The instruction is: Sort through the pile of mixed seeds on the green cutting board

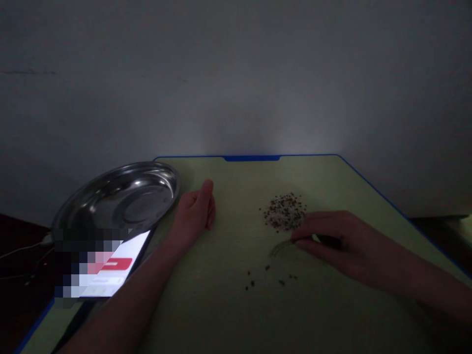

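In the head view, the table backs up to the wall, its blue trim marking the far edge and running down both sides. A metal basin sits at the left edge, a lit screen just nearer, partly hidden by pixelation; together they crowd the left forearm. Open tabletop stretches between the two hands and right of the pile toward the far corner.

The left hand rests beside the basin, fingers curled in and thumb up. The right hand pinches a thin curved tool, its tip pointing left. The pile of pale and dark grains lies just beyond the right fingertips, well apart from the left hand; loose dark seeds dot the table nearer the person.
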A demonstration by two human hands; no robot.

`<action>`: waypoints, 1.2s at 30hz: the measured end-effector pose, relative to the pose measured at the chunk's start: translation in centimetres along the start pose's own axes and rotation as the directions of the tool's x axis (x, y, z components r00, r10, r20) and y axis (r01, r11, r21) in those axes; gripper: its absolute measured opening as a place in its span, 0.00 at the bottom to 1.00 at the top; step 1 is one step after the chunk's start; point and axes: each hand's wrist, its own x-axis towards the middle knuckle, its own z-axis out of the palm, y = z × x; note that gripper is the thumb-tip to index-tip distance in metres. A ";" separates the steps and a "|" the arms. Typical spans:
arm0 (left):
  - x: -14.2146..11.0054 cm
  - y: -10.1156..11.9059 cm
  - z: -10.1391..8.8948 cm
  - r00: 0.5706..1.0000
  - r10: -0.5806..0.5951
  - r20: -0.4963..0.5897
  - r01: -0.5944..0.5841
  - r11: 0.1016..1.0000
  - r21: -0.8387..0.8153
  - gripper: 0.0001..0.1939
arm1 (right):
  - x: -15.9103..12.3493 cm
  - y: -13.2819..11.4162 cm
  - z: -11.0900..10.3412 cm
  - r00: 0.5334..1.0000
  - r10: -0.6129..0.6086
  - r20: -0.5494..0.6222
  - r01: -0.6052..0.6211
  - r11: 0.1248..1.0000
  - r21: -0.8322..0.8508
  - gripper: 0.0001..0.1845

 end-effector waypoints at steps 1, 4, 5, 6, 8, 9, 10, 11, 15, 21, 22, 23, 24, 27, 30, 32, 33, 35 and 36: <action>0.0 0.0 0.0 1.000 -0.004 0.000 0.004 1.000 -0.002 0.31 | 0.1 0.0 0.2 1.000 -0.017 -0.014 0.017 1.000 -0.009 0.14; 0.1 0.0 0.1 1.000 -0.016 -0.006 0.016 1.000 -0.004 0.30 | 0.2 0.0 0.7 0.999 -0.049 -0.022 0.048 0.999 -0.021 0.13; 0.1 -0.1 0.1 1.000 -0.019 -0.009 0.019 1.000 -0.004 0.30 | 0.2 0.0 0.8 0.998 -0.057 -0.022 0.056 0.998 -0.023 0.13; 0.1 -0.1 0.1 1.000 -0.018 -0.009 0.018 1.000 -0.004 0.30 | 0.1 0.0 0.9 0.998 -0.061 -0.016 0.061 0.998 -0.021 0.12; 0.1 -0.3 0.1 1.000 -0.011 -0.002 0.011 1.000 -0.005 0.30 | 0.0 0.0 1.0 0.998 -0.065 0.004 0.065 0.998 -0.025 0.12; 0.1 -0.3 0.1 1.000 -0.007 0.000 0.007 1.000 -0.007 0.30 | 0.0 -0.1 1.0 0.998 -0.065 0.016 0.065 0.997 -0.028 0.13; 0.1 -0.4 0.1 1.000 -0.004 0.004 0.004 1.000 -0.008 0.31 | -0.1 -0.1 1.0 0.998 -0.063 0.030 0.064 0.997 -0.032 0.13; 0.1 -0.4 0.1 1.000 -0.001 0.008 0.001 1.000 -0.010 0.31 | -0.2 -0.2 1.0 0.997 -0.061 0.042 0.062 0.997 -0.036 0.13; 0.1 -0.5 0.0 1.000 0.012 0.016 -0.012 1.000 -0.012 0.31 | -0.4 -0.3 0.8 0.996 -0.077 0.050 0.079 0.996 -0.039 0.13; 0.0 -0.2 0.1 1.000 0.009 0.001 -0.009 1.000 0.007 0.31 | -0.3 -0.1 0.5 0.997 -0.070 0.010 0.071 0.996 -0.063 0.15; 0.0 -0.2 0.1 1.000 0.007 0.001 -0.007 1.000 0.008 0.31 | -0.3 -0.1 0.6 0.997 -0.077 0.020 0.079 0.994 -0.070 0.15; 0.0 -0.2 0.1 1.000 0.006 0.002 -0.006 1.000 0.008 0.31 | -0.4 -0.2 0.6 0.996 -0.087 0.031 0.089 0.993 -0.075 0.14; 0.0 -0.2 0.1 1.000 0.008 0.004 -0.008 1.000 0.006 0.31 | -0.4 -0.3 0.6 0.995 -0.095 0.043 0.098 0.992 -0.077 0.14; 0.0 -0.4 0.2 1.000 0.024 0.001 -0.024 0.999 -0.021 0.31 | -0.7 -0.5 0.7 0.993 -0.104 0.060 0.109 0.991 -0.077 0.13; 0.1 -0.7 0.2 0.999 0.035 -0.004 -0.035 0.998 -0.049 0.31 | -0.6 -0.4 0.7 0.994 -0.108 0.025 0.110 0.990 -0.092 0.14; 0.1 -0.8 0.2 0.999 0.044 0.007 -0.043 0.997 -0.056 0.31 | -0.5 -0.2 0.8 0.994 -0.108 0.010 0.108 0.988 -0.113 0.15; 0.2 -0.8 0.2 0.999 0.047 0.012 -0.046 0.998 -0.052 0.31 | -0.5 -0.1 0.8 0.995 -0.103 0.017 0.104 0.987 -0.120 0.16; 0.2 -0.8 0.2 0.999 0.042 0.013 -0.042 0.999 -0.035 0.31 | -0.5 -0.1 0.9 0.994 -0.096 0.050 0.101 0.988 -0.114 0.16; 0.2 -0.8 0.2 0.999 0.039 0.012 -0.039 0.999 -0.029 0.31 | -0.5 -0.1 0.9 0.993 -0.098 0.064 0.105 0.989 -0.105 0.15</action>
